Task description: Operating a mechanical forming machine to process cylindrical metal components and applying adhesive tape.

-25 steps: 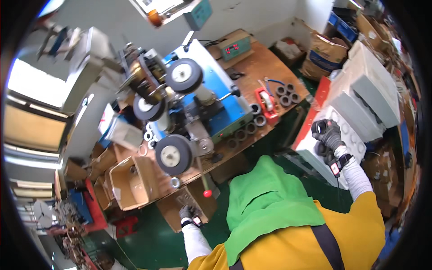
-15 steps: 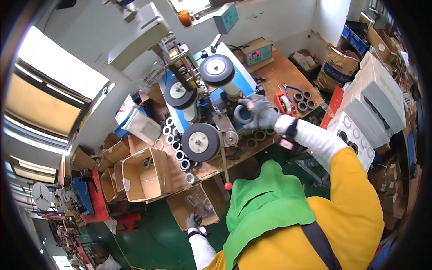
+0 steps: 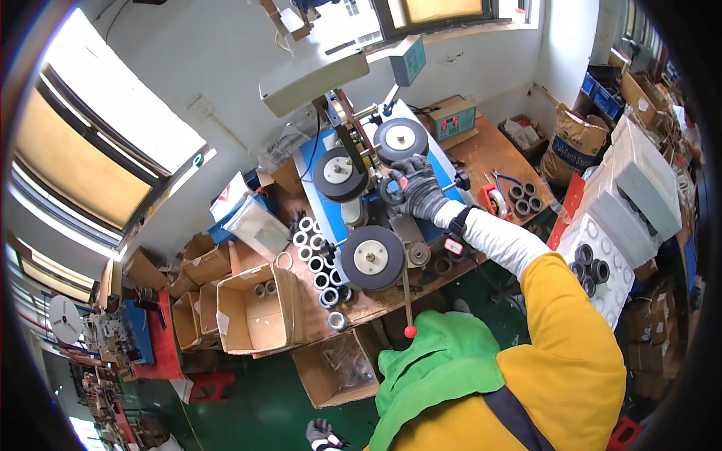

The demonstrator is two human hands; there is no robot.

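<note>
My right hand (image 3: 421, 189), in a grey knit glove, reaches into the middle of a bench machine and closes on a dark ring (image 3: 390, 192). The ring sits below two upper black wheels, the left one (image 3: 340, 174) and the right one (image 3: 401, 140); whether it touches the machine, I cannot tell. A third black wheel (image 3: 369, 257) stands nearer to me, beside a lever with a red knob (image 3: 410, 331). Low in the view, my gloved left hand (image 3: 322, 431) hangs over the green floor, fingers spread and holding nothing.
Rows of pale-rimmed rings (image 3: 321, 280) stand left of the machine. A cardboard box (image 3: 254, 319) holding a few rings is further left, with an open carton (image 3: 336, 372) below. More black rings lie on a white foam tray (image 3: 602, 252) at right. A digital control box (image 3: 453, 123) stands behind.
My right hand has carried the ring from the machine's right side in toward its middle, under the upper wheels. My left hand has dropped away from the open carton. The whole view has shifted.
</note>
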